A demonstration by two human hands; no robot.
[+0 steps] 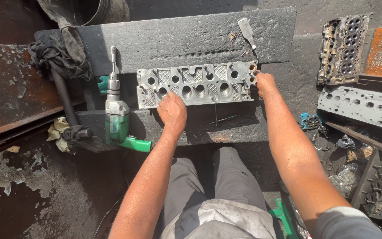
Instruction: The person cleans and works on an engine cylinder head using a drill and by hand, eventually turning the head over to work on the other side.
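You're steadying the cylinder head [196, 85] on the dark slab [191, 37]: left hand [172, 110] clamped on its near edge at 7 o'clock, right hand [264, 83] gripping the 3 o'clock end. Shifting it likely needs both grips firm.

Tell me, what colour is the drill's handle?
Bright green; the drill shows clearly in the head view.

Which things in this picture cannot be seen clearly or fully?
- Head view: the left hand covers part of the cylinder head front edge.
- Head view: the right hand hides the head's right end; its fingertips cannot be seen.
- Head view: the bucket is cut off by the top edge.
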